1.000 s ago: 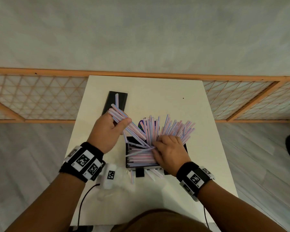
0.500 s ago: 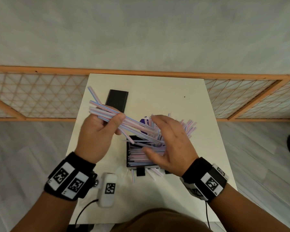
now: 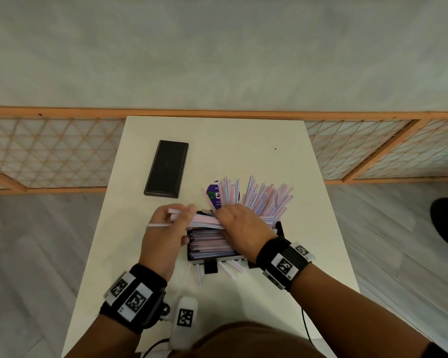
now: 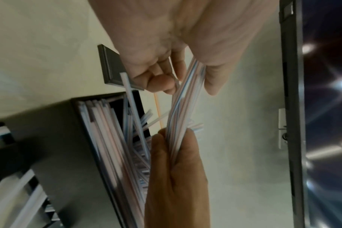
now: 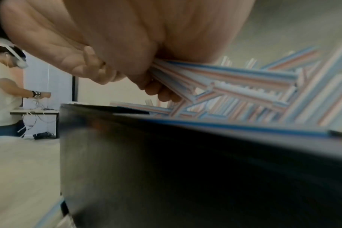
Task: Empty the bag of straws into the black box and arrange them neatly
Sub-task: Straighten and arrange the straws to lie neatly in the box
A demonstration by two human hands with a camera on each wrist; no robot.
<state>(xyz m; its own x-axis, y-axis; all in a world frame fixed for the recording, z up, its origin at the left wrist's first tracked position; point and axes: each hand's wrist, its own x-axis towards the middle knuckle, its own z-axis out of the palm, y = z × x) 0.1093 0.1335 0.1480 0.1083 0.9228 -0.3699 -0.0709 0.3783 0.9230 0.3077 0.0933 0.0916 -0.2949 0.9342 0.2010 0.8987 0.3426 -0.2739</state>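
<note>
1. The left hand (image 3: 163,228) and right hand (image 3: 239,228) each pinch one end of a straw bundle (image 3: 204,220) above the black box (image 3: 190,257).
2. Risk: loose straws (image 3: 267,197) leaning over its far edge may topple onto the table (image 3: 243,151).
</note>
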